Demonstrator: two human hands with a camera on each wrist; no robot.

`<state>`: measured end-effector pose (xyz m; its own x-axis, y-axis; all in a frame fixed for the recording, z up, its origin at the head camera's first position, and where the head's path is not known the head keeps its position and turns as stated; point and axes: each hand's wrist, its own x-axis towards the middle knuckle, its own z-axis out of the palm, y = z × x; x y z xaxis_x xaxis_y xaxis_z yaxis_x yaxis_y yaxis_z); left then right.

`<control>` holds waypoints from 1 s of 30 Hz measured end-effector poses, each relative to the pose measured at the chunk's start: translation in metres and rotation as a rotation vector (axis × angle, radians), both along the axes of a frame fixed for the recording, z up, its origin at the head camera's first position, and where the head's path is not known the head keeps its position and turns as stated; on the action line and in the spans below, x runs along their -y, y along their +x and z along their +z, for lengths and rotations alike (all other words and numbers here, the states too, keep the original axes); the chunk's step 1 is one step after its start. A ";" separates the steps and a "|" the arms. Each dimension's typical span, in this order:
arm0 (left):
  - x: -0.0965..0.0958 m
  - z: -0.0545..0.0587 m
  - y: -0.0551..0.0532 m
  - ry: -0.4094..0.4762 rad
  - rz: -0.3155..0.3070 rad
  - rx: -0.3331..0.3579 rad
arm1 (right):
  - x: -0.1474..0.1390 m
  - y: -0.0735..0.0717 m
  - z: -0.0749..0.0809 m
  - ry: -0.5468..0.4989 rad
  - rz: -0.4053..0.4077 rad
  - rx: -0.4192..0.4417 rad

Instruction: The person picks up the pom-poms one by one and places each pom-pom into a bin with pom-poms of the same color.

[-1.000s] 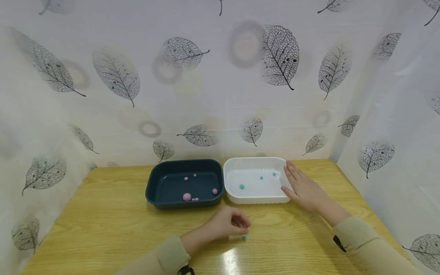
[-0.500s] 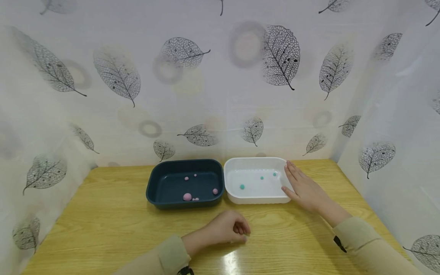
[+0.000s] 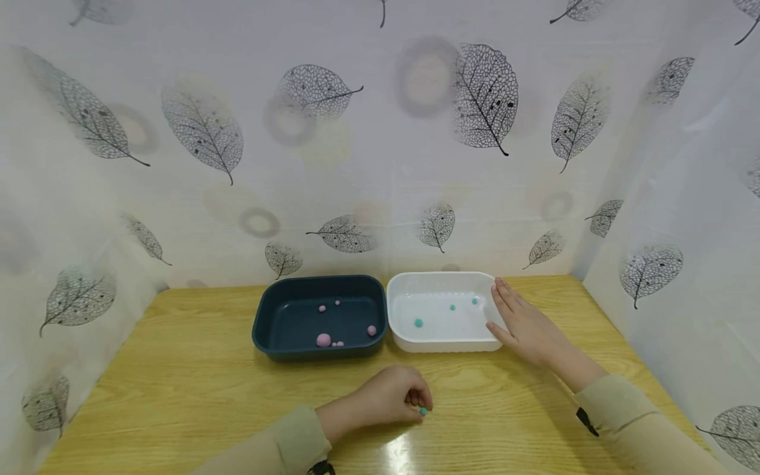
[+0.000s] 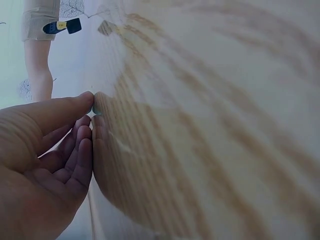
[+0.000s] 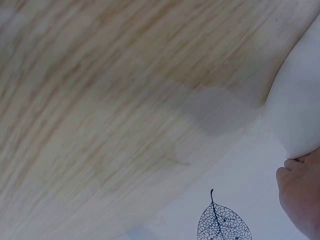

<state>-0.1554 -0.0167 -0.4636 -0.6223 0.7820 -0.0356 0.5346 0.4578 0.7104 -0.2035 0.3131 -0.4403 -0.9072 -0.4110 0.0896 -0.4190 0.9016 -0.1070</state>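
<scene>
In the head view, a small teal ball (image 3: 423, 411) is at the fingertips of my left hand (image 3: 393, 397), low over the wooden table in front of the two trays. The left wrist view shows the thumb and fingers of the left hand (image 4: 55, 150) meeting on either side of the ball, right at the tabletop. My right hand (image 3: 525, 330) rests on the right end of the white tray (image 3: 454, 346), fingers straight and thumb spread over the near rim. Inside that tray lie a larger teal ball (image 3: 418, 322) and two smaller ones.
A dark blue tray (image 3: 317, 355) stands left of the white one, side by side with it. Several pink balls lie in it, the largest pink ball (image 3: 323, 340) near the front wall. A leaf-patterned curtain (image 3: 380, 165) surrounds the wooden table (image 3: 178, 369) at the back and sides.
My left hand has dropped slightly toward the table and its thumb and fingers have closed on the teal ball, which was hidden half a second ago. The right hand stays on the white tray.
</scene>
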 end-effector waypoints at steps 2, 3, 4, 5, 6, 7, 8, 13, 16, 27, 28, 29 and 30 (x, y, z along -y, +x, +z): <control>0.000 0.000 0.000 -0.005 -0.008 -0.016 | 0.000 0.000 0.000 0.000 -0.001 0.002; 0.000 0.000 -0.001 -0.005 -0.012 -0.023 | 0.000 0.000 0.000 0.000 0.000 0.003; 0.000 0.000 -0.001 -0.001 -0.014 -0.020 | 0.000 -0.001 0.000 0.000 0.000 0.003; 0.000 0.000 -0.001 0.001 -0.015 -0.018 | 0.000 -0.001 0.000 0.001 0.001 0.004; 0.000 0.000 -0.001 -0.001 -0.017 -0.025 | 0.000 -0.001 0.000 0.002 0.002 0.003; 0.000 -0.001 -0.002 -0.006 -0.020 -0.037 | 0.000 -0.001 0.000 0.002 0.003 0.004; 0.000 -0.001 -0.002 -0.011 -0.021 -0.045 | 0.000 -0.001 0.001 0.002 0.004 0.003; 0.000 -0.002 -0.003 -0.043 -0.029 -0.082 | 0.000 -0.002 0.001 0.004 0.007 0.003; -0.001 -0.002 -0.003 -0.057 -0.036 -0.093 | 0.000 -0.001 0.002 0.006 0.006 0.000; 0.002 -0.005 -0.006 0.044 -0.016 0.042 | 0.000 0.002 0.000 0.002 0.009 -0.022; 0.002 -0.006 -0.006 0.075 -0.006 0.081 | 0.000 0.002 0.000 0.004 0.008 -0.021; 0.003 -0.007 -0.007 0.104 0.005 0.116 | 0.000 0.002 0.000 0.003 0.010 -0.022; 0.003 -0.008 -0.007 0.129 0.017 0.147 | 0.000 0.001 0.000 0.007 0.009 -0.019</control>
<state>-0.1628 -0.0197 -0.4716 -0.6311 0.7752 -0.0271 0.4138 0.3660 0.8336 -0.2020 0.3131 -0.4403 -0.9017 -0.4196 0.1040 -0.4288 0.8987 -0.0922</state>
